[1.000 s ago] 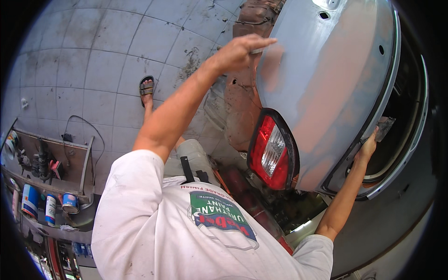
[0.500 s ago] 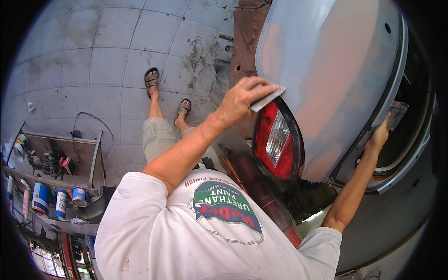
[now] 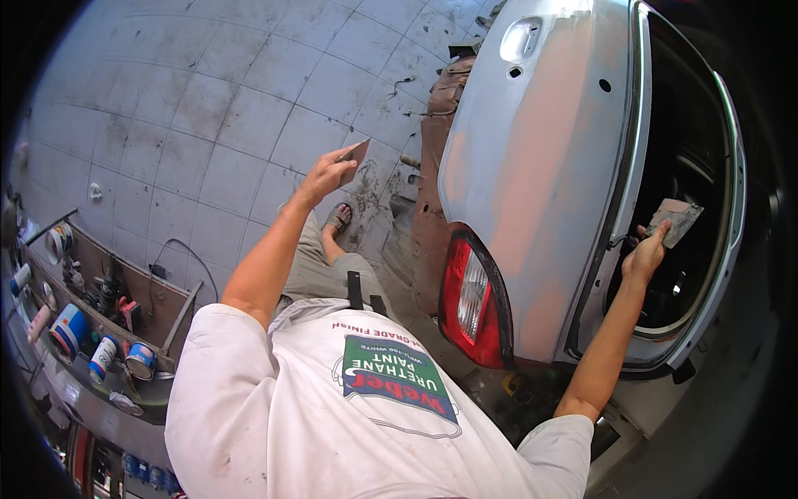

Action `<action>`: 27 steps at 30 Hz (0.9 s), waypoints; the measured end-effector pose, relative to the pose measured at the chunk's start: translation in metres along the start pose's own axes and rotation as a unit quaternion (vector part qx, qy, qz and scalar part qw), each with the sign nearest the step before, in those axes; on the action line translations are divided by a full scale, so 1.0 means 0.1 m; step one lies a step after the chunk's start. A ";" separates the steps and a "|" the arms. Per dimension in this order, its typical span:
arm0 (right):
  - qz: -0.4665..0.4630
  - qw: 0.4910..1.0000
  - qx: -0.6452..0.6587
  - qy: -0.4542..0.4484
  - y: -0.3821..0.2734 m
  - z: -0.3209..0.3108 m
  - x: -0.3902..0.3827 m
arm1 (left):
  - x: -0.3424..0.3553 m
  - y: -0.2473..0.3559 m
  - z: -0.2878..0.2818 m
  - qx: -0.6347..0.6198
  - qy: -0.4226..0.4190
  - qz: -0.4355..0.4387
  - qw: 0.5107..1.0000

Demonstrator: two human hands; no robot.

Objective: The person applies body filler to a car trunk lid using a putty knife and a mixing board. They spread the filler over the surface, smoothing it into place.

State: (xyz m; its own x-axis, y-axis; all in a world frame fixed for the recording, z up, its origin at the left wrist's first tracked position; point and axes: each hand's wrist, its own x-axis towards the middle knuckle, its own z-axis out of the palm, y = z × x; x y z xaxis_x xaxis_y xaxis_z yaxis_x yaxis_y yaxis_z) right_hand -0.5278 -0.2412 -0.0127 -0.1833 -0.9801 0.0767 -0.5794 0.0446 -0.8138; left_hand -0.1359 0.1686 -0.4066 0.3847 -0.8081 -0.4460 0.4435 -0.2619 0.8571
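My left hand (image 3: 327,173) is raised away from the car, its fingers closed round a thin flat putty spreader (image 3: 356,158) with a pinkish face. On the other side, my right hand (image 3: 647,251) grips a grey flat plate (image 3: 675,220) smeared with pinkish putty, held in front of the dark rear window opening. Between the two hands lies the car's grey rear panel (image 3: 499,175), with broad pink putty patches (image 3: 553,133) on it. A red and clear tail light (image 3: 474,295) is set in the corner of the body.
A brown metal panel (image 3: 432,158) stands along the car's left side. To my left, a low cart (image 3: 150,324) carries tools and several cans, among them a blue-and-white can (image 3: 68,331). A thin cable loops beside it on the tiled floor (image 3: 191,125).
My left hand has lifted the spreader off the body edge above the tail light and drawn it left. My right hand has moved slightly down and left with its plate. The view has shifted.
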 end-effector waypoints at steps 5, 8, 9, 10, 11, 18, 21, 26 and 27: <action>0.019 1.000 0.015 -0.009 -0.67 0.58 0.34 | 0.95 -0.01 0.33 -0.026 -0.020 0.063 0.997; 0.035 0.998 -0.052 -0.011 -0.44 0.70 0.83 | 1.65 0.32 0.82 -0.011 -0.025 0.136 0.990; 0.030 0.997 -0.072 -0.015 -0.41 0.76 0.93 | 1.90 0.46 0.96 0.025 -0.008 0.204 0.979; 0.097 0.987 -0.123 -0.037 -0.50 0.84 0.96 | 2.17 0.62 1.05 0.060 0.017 0.271 0.961; 0.087 0.987 -0.129 -0.030 -0.50 0.81 0.91 | 2.36 0.86 1.17 0.041 0.021 0.293 0.955; 0.089 0.974 -0.204 0.042 -0.75 0.88 0.55 | 2.68 1.29 1.81 0.128 0.062 0.401 0.905; 0.115 0.969 -0.210 0.057 -0.73 0.84 0.47 | 2.18 1.11 1.59 0.223 -0.035 0.250 0.942; 0.110 0.969 -0.215 0.045 -0.71 0.80 0.44 | 2.72 1.35 1.18 0.119 -0.083 0.277 0.950; 0.103 0.972 -0.207 0.049 -0.70 0.80 0.44 | 2.92 1.50 1.16 0.100 -0.058 0.310 0.944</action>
State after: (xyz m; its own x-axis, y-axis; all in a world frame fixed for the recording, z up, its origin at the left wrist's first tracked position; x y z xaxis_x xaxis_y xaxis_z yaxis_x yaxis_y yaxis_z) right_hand -0.4321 -0.3033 0.0021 -0.3921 -0.9199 0.0075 -0.7890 0.3321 -0.5169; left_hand -0.0512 -0.1679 -0.3785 0.4232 -0.8882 0.1788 -0.0031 0.1959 0.9806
